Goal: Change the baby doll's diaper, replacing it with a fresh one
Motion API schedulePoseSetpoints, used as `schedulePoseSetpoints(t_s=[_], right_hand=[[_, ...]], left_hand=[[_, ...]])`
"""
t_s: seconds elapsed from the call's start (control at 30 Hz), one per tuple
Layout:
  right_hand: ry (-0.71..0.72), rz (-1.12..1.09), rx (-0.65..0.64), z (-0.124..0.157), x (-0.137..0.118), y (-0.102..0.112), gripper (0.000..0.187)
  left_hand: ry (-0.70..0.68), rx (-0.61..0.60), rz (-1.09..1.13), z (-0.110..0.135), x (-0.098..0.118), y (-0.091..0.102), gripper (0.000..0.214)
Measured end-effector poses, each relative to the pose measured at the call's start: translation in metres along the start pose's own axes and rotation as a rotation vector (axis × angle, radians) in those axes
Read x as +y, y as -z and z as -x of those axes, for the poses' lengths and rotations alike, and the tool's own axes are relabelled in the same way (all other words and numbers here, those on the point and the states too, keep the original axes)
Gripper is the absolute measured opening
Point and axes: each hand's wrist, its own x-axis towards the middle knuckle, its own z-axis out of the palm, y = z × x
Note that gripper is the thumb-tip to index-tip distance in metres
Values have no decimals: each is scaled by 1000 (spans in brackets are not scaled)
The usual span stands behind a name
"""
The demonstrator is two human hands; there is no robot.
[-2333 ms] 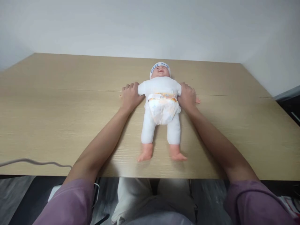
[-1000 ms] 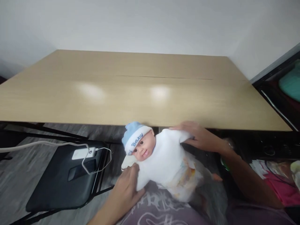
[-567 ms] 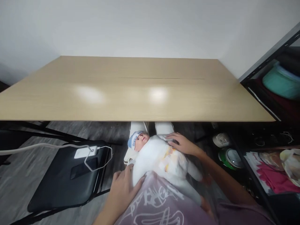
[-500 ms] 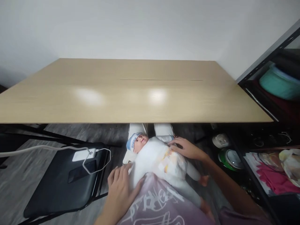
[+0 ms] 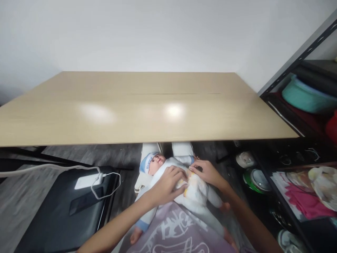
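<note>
A baby doll [image 5: 167, 162] in a white outfit with blue cuffs lies on its back across my lap, its head with a blue-and-white cap [image 5: 149, 163] to the left. Around its hips is a white diaper [image 5: 196, 189] with yellow-orange print. My left hand [image 5: 168, 184] reaches over the doll's belly, fingers bent and closed on the diaper's front by the waist. On the far side, my right hand [image 5: 207, 172] pinches the diaper's waist edge with thumb and forefinger. The fingertips of both hands are partly hidden or blurred.
A wooden table [image 5: 147, 123] stands ahead, its edge just beyond the doll. On the left, a black chair [image 5: 50, 211] holds a white power bank [image 5: 88, 181] with a cable and a dark phone [image 5: 85, 201]. At right is a black shelf with a teal basin [image 5: 306, 95] and pink cloth [image 5: 306, 200].
My left hand has moved from beside the doll's shoulder, up and right, onto the diaper. The doll's near arm now shows below my forearm. My right hand stays near the waist, fingers drawn together.
</note>
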Motion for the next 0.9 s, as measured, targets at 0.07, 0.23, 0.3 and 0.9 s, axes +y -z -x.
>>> schedulePoseSetpoints(t_s=[0.07, 0.23, 0.3, 0.9], right_hand=[[-31, 64, 58, -5, 9, -1, 34], [-20, 38, 81, -16, -3, 4, 29], [48, -38, 7, -16, -22, 5, 28], [-399, 97, -449, 99, -50, 59, 42]], left_hand=[[32, 10, 20, 1, 0, 1, 16], [61, -5, -18, -7, -1, -1, 15], [47, -2, -11, -7, 1, 3, 17], [-167, -356, 19, -75, 23, 3, 28]])
